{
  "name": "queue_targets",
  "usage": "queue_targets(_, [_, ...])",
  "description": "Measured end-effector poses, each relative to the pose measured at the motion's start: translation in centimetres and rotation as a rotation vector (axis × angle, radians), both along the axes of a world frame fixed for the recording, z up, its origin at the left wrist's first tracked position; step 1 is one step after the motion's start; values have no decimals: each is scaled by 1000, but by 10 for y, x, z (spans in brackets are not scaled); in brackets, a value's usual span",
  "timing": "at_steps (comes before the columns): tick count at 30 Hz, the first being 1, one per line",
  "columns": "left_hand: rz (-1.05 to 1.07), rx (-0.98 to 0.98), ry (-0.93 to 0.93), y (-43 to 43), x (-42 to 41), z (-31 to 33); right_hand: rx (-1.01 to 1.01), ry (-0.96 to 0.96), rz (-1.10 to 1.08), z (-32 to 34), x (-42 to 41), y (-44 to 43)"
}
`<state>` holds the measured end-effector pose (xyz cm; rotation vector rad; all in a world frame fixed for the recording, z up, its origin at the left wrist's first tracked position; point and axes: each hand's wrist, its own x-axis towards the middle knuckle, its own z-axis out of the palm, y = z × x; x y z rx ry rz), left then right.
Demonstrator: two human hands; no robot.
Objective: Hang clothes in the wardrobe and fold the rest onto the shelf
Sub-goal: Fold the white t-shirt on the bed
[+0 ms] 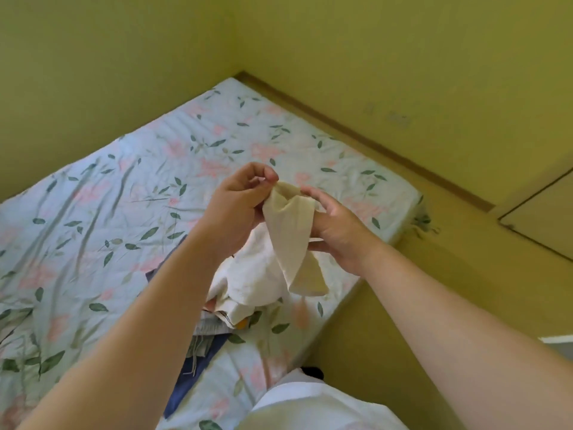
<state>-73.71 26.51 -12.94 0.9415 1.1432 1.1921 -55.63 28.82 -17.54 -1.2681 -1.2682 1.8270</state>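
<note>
Left hand (pixel 238 197) pinches the cream sock (pixel 290 231); right hand (pixel 338 234) grips it, fingers (pixel 324 209) apparently inside.

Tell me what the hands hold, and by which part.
A cream cloth, by its top end: the left hand pinches the upper edge, the right hand holds it just beside, fingers partly behind the cloth. The rest hangs free.

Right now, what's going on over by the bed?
A person stands at the bed, holding a cream cloth up with both hands. The left hand pinches its top edge; the right hand holds its side, and the rest hangs down. Below, a white garment and a navy garment lie heaped on the bed.
</note>
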Motion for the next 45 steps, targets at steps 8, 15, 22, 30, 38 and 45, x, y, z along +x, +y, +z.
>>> queue_targets(8, [-209,87,94,8,108,33,208,-20,-435,60,95,-24])
queue_targets(15, [-384,237,484,18,198,50,114,280,-590,88,187,-47])
queue_targets(22, [-1053,378,413,20,279,69,183,139,-543,131,267,-87])
queue_targets(30, [-993,525,639,1,354,82,227,64,-785,150,337,-130])
queue_targets(38, [-1154,361,430,-8,385,94,347,-462,-523,141,362,-159])
queue_targets(45, [-1169,298,395,2,370,96,169,-956,-423,127,375,-171])
